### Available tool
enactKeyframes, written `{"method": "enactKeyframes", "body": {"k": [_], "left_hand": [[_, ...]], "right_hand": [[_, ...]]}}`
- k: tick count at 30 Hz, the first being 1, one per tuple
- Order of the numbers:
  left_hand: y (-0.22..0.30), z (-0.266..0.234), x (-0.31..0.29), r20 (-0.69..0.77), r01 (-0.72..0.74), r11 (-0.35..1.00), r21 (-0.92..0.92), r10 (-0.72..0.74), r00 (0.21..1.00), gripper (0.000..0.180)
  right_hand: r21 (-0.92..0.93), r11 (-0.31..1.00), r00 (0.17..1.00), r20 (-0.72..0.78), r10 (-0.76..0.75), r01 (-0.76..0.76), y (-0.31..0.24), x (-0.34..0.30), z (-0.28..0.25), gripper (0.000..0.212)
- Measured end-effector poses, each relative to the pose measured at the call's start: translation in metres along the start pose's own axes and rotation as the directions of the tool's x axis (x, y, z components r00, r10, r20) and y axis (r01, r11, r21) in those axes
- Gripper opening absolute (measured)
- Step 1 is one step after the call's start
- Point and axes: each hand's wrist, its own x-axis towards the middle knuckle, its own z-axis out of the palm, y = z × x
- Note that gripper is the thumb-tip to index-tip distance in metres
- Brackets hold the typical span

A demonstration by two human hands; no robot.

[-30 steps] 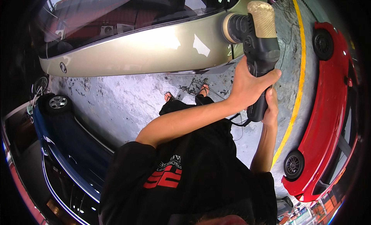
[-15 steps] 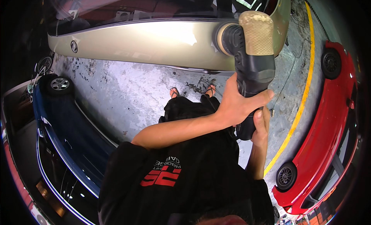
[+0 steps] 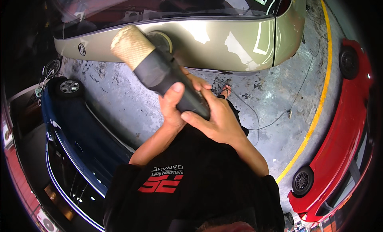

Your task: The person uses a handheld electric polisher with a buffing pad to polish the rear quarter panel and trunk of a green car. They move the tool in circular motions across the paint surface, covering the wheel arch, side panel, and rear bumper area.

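A black electric polisher (image 3: pixel 158 74) with a worn tan cover on its head (image 3: pixel 133 44) is held in both hands. Its round pad (image 3: pixel 167 42) faces the champagne-coloured car's panel (image 3: pixel 223 42), partly hidden behind the tool; contact looks likely but the touching face is out of sight. My left hand (image 3: pixel 172 106) is closed round the body from the left, thumb on top. My right hand (image 3: pixel 217 116) wraps the rear end of the handle. The tool slants, head up and to the left, above the glossy panel, which carries bright reflections.
A dark blue car (image 3: pixel 85 124) stands at the left and a red car (image 3: pixel 335 132) at the right. A power cord (image 3: pixel 275 122) loops over the grey floor (image 3: pixel 275 92) beside a yellow line (image 3: pixel 318 108). My sandalled foot (image 3: pixel 226 91) shows below the panel.
The polisher has swept left across the panel, and its head now slants left. Both hands went with it; my right hand now lies over the rear of the handle.
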Motion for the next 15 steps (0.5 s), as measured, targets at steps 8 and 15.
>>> {"method": "enactKeyframes", "body": {"k": [8,15], "left_hand": [[-0.039,0.1,0.003,0.13,0.311,0.909,0.276,-0.356,0.925,0.04],[-0.038,0.092,0.014,0.278,0.244,0.921,0.302,-0.33,0.902,0.035]], "right_hand": [[0.242,0.969,0.952,-0.304,0.038,0.039,0.017,-0.079,-0.058,0.081],[0.174,0.978,0.854,-0.52,-0.005,0.112,0.046,-0.084,-0.03,0.077]]}}
